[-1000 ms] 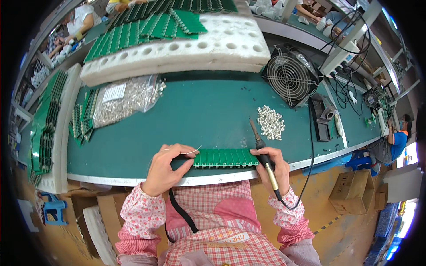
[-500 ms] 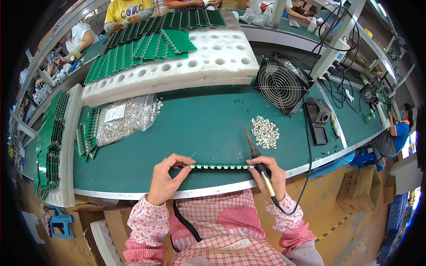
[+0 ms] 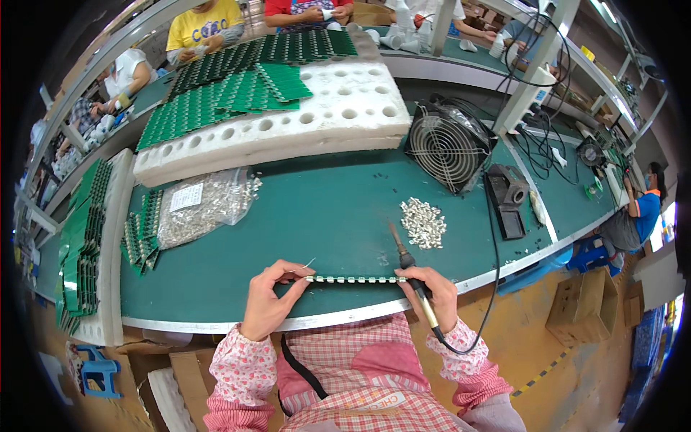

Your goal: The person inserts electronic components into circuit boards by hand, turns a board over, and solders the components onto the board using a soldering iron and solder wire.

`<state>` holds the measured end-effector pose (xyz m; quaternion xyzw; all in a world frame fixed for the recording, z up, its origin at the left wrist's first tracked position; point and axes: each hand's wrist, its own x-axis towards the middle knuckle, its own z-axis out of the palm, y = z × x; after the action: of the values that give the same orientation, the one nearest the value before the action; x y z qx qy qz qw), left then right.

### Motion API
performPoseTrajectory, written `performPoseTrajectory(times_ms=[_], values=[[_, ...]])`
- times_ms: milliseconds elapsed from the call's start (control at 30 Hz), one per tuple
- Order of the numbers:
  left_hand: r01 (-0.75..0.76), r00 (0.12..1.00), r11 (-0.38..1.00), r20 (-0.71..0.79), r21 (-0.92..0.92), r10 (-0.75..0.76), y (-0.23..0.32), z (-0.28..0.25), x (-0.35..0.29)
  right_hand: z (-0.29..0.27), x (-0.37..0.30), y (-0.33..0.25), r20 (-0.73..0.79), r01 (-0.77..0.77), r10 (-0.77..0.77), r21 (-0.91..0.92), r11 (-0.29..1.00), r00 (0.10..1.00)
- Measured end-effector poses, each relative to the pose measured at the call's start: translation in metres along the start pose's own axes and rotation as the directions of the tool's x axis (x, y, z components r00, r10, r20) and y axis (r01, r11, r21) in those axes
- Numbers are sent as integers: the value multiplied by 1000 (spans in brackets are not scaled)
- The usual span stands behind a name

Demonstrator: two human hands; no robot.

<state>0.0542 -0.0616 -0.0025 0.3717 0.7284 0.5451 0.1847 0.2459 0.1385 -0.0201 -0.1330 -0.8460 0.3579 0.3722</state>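
Edge up over the worktop [image 3: 317, 216], the circuit board [image 3: 356, 279] runs lengthwise left to right between my left hand [image 3: 268, 299], pinching one end and a wire [image 3: 306, 264], and my right hand [image 3: 437, 291], gripping the other end plus a soldering iron [image 3: 406, 258].

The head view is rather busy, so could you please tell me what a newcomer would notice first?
Probably the white foam block at the back of the green bench, layered with circuit boards. Next, at the front, the left hand and right hand hold a narrow board edge-on, the right also gripping a soldering iron.
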Motion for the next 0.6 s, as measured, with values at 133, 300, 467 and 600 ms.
performPoseTrajectory(times_ms=[133, 300, 467, 600], values=[[-16, 1000, 1000, 10, 1, 16, 2, 2, 5, -4, 0, 2, -23, 34, -34, -31, 999, 999], [-6, 1000, 1000, 13, -12, 6, 6, 4, 14, -13, -3, -7, -60, 101, -104, -47, 994, 993], [-145, 988, 985, 67, 93, 139, 10, 4, 54, -21, -29, -23, -93, 190, -235, -345, 919, 968], [-109, 993, 987, -33, 118, 114, 16, -4, 57, -7, -40, -45, 90, 302, -294, -457, 837, 952]])
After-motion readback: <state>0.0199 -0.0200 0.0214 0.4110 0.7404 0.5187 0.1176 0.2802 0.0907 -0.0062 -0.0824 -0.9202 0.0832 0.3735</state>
